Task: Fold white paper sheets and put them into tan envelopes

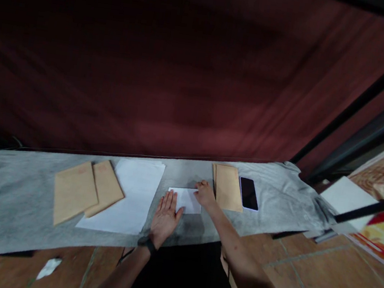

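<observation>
A small folded sheet of white paper [190, 202] lies on the grey cloth between my hands. My left hand [165, 217] rests flat over its left side, fingers stretched out and pointing away from me. At the far right corner of the paper, my right hand [205, 194] has its fingers bent together on the edge; the fingertips are partly hidden, and they seem to pinch or press the paper there. A dark watch [147, 244] sits on my left wrist.
Left of my hands is a stack of white paper sheets [137, 193], partly covered by brown envelopes [75, 189]. More brown envelopes [229, 188] lie to the right, beside a phone [249, 193]. A dark red panel [185, 90] rises behind the cloth-covered bench [18, 195].
</observation>
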The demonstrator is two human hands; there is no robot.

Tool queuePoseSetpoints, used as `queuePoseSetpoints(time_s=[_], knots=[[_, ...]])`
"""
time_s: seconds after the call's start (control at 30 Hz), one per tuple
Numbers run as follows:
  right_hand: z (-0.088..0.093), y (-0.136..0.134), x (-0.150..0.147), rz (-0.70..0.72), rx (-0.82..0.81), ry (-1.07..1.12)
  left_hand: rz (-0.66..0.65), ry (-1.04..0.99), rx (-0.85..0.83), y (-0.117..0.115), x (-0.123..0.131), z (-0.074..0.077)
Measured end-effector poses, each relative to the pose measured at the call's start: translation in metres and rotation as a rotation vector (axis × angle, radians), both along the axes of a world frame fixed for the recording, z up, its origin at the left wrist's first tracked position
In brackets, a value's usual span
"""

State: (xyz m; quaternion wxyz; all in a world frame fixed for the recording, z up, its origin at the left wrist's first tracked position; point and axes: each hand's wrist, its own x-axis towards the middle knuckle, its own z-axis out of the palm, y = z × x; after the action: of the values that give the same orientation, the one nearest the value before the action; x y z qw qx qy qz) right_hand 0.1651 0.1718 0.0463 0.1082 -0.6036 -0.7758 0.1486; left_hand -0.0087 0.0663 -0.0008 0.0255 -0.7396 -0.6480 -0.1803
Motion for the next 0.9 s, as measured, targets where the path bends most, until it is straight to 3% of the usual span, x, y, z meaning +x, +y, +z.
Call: queuePoseSetpoints(time_s=[0.17,0.3,0.4,0.47,0.53,0.6,0.73,0.9], knots=[[0.016,0.005,0.001,0.03,0.002,0.1,0.007,-0.122,0.111,-0.004,-0.003,0.007],[0.032,-0.006,0.006,0.044,0.089,0.226,0.083,-0.174,0.254,-0.003,-0.006,0.037],[0.029,-0.027,0.011,0.095,0.202,0.421,0.077,-0.124,0.282,0.0,-0.007,0.061],[0.018,-0.046,0.013,0.136,0.239,0.512,-0.009,-0.051,0.219,-0.001,-0.005,0.066],[0.003,-0.065,0.015,0.151,0.223,0.506,-0.125,0.017,0.113,-0.003,-0.003,0.058],[-0.013,-0.081,0.017,0.155,0.185,0.464,-0.207,0.052,0.009,-0.006,-0.003,0.04],[-0.032,-0.1,0.024,0.173,0.144,0.401,-0.206,0.062,-0.119,-0.012,-0.005,0.011],[-0.025,-0.098,0.023,0.135,0.161,0.376,-0.206,0.093,-0.216,-0.009,-0.003,0.02]])
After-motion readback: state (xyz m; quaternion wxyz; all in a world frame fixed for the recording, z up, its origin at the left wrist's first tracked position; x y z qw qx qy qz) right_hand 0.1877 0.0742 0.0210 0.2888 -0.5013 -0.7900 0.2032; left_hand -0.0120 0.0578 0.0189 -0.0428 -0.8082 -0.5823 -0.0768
